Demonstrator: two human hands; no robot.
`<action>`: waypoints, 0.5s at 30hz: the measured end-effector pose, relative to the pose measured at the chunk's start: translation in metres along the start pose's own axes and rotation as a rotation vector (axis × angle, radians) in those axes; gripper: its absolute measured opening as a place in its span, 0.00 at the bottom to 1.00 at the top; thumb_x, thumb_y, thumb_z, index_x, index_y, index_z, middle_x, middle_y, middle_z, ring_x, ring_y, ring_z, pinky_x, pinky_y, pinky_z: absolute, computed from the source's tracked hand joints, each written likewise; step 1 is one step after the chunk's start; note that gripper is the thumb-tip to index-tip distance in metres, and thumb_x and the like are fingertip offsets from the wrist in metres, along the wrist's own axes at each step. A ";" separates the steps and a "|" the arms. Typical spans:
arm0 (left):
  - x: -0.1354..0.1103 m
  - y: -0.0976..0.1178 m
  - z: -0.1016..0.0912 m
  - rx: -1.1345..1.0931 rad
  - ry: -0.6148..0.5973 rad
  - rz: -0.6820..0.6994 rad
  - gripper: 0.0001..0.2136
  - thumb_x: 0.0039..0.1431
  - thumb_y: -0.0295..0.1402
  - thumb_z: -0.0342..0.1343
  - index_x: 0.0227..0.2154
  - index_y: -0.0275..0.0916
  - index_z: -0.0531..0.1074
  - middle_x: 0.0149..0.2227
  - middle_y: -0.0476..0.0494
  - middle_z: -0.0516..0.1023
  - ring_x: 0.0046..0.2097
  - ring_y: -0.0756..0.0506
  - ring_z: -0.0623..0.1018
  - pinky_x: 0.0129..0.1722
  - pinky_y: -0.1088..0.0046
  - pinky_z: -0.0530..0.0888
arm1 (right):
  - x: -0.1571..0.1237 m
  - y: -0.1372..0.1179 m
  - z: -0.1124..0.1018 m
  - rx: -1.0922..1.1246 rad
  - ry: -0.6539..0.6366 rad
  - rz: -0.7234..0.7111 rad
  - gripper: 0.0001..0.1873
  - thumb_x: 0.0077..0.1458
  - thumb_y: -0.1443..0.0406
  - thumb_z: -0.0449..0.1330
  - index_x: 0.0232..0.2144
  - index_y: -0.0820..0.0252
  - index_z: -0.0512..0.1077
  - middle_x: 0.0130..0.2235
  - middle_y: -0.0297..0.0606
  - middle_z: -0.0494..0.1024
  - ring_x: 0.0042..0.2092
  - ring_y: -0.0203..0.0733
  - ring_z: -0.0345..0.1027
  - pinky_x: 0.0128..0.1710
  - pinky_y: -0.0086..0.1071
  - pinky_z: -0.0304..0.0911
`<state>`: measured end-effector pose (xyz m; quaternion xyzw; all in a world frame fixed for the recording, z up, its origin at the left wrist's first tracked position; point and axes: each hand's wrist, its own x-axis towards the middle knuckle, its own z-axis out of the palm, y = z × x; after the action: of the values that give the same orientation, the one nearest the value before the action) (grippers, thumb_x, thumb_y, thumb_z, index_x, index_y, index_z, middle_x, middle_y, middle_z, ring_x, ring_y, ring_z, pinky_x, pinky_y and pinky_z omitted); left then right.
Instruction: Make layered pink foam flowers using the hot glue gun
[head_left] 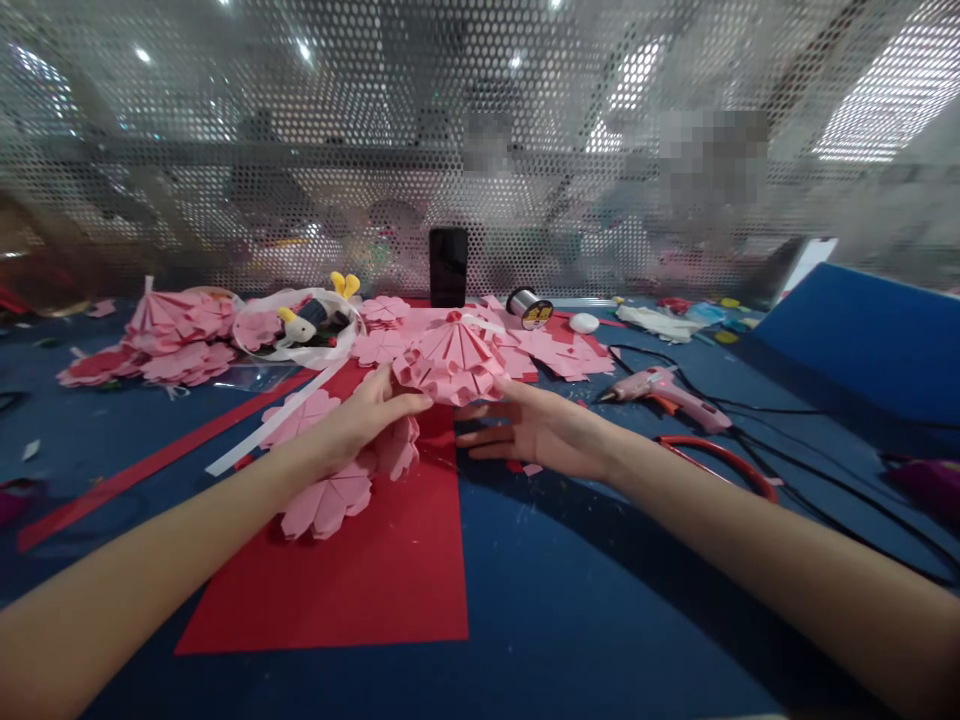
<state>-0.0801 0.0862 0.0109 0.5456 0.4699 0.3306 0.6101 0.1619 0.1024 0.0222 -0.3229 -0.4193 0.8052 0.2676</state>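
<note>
In front of me is a pleated pink paper umbrella [454, 360] with a small red tip and a scalloped rim, raised above the table. My left hand [371, 405] grips its left edge, thumb on the near side. On the right edge lies the thumb of my right hand [536, 430], with the fingers reaching underneath. Part of the rim is hidden by the hands. Below my left hand, pink paper flowers [330, 500] rest on a red paper sheet [375, 590].
A pink glue gun [667, 392], its black cable and red-handled scissors [720, 465] lie at right. Behind are a wire spool [529, 308] and an upright phone [448, 265]. More pink paper pieces [180, 325] are piled at left. A blue panel [870, 340] stands far right.
</note>
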 end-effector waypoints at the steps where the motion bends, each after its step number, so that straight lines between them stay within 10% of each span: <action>1: 0.001 -0.001 0.000 0.001 0.036 0.013 0.18 0.58 0.43 0.59 0.44 0.44 0.57 0.17 0.58 0.69 0.13 0.48 0.71 0.13 0.76 0.65 | -0.002 -0.001 0.001 -0.047 -0.007 -0.011 0.20 0.52 0.56 0.67 0.42 0.58 0.67 0.45 0.41 0.78 0.43 0.47 0.78 0.49 0.44 0.71; 10: 0.001 0.006 0.002 0.056 0.161 0.093 0.16 0.53 0.37 0.64 0.39 0.41 0.62 0.23 0.55 0.70 0.18 0.54 0.70 0.19 0.80 0.69 | -0.012 -0.007 -0.001 -0.413 0.001 0.156 0.23 0.43 0.64 0.73 0.40 0.62 0.70 0.34 0.37 0.79 0.22 0.24 0.58 0.19 0.21 0.54; 15: 0.004 0.000 -0.005 0.078 0.084 0.043 0.17 0.55 0.43 0.62 0.35 0.41 0.61 0.24 0.53 0.70 0.19 0.52 0.71 0.18 0.77 0.68 | -0.024 -0.015 -0.011 -0.860 0.081 0.174 0.15 0.49 0.57 0.67 0.35 0.62 0.79 0.28 0.35 0.77 0.26 0.30 0.62 0.20 0.24 0.53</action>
<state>-0.0832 0.0918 0.0100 0.5644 0.4959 0.3477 0.5609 0.1878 0.0982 0.0373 -0.4701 -0.6769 0.5636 0.0564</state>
